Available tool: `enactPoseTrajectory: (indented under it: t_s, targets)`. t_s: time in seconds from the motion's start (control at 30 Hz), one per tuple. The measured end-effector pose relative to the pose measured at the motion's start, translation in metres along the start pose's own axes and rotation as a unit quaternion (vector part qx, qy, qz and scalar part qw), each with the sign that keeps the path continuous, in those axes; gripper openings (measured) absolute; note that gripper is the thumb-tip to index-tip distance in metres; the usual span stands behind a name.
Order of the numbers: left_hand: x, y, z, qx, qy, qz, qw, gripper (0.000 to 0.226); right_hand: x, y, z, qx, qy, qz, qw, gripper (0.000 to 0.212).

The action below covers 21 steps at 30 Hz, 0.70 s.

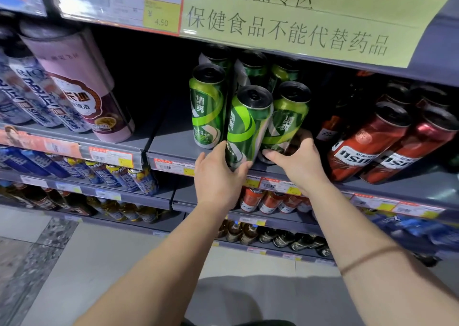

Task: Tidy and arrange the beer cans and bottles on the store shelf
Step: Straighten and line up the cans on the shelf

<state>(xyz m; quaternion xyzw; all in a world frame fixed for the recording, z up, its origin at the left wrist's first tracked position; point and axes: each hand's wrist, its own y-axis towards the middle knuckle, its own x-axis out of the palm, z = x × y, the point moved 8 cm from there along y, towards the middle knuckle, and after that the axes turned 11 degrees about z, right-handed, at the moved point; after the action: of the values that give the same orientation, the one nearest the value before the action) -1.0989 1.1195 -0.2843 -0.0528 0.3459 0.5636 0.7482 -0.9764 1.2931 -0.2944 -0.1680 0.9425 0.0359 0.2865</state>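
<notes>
A shop: price tags (173, 166) line shelves (169, 139) of drink cans (206, 107).

Glossy metal green cans (244, 127); matt grey shelf (171, 137).

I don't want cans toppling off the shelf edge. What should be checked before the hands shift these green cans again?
1. Left hand has the front green can gripped at its base: ok.
2. Right hand has the neighbouring green can gripped low: ok.
3. Front green can stands fully on the shelf: not ok, its base is at the front lip.
4. Free space on the shelf to the left of the green cans: ok.
5. Left green can stands free of both hands: ok.
6. Red cans clear of the right hand: ok, a gap shows.
</notes>
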Motion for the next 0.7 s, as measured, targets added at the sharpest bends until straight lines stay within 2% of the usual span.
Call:
enactPoseTrajectory:
  t_s: [0.17,0.23,0.37,0.43,0.5,0.63,0.7]
  targets:
    - [0.009,0.004,0.000,-0.093,0.051,0.043,0.993,0.063,0.001,0.001,0.006,0.008,0.049,-0.043,0.998,0.060]
    - [0.013,0.006,0.003,-0.114,0.071,0.058,0.989,0.068,0.001,0.000,0.005,0.010,0.056,-0.043,0.997,0.057]
    - [0.015,0.003,0.006,-0.074,0.063,0.066,0.993,0.076,0.001,-0.001,-0.003,0.013,0.031,0.004,0.999,0.069]
    - [0.015,0.001,0.002,-0.023,0.073,0.054,0.996,0.069,0.000,-0.001,-0.005,0.008,0.024,0.015,1.000,0.072]
    - [0.013,0.001,-0.001,-0.007,0.082,0.052,0.995,0.060,-0.001,-0.002,-0.005,0.010,0.025,0.019,0.999,0.070]
    - [0.011,0.006,0.002,-0.050,0.073,0.064,0.994,0.042,-0.003,-0.002,-0.007,-0.005,0.029,0.038,0.999,0.072]
    - [0.012,0.007,0.002,-0.069,0.071,0.067,0.993,0.041,-0.002,-0.002,-0.006,-0.011,0.019,0.036,0.999,0.072]
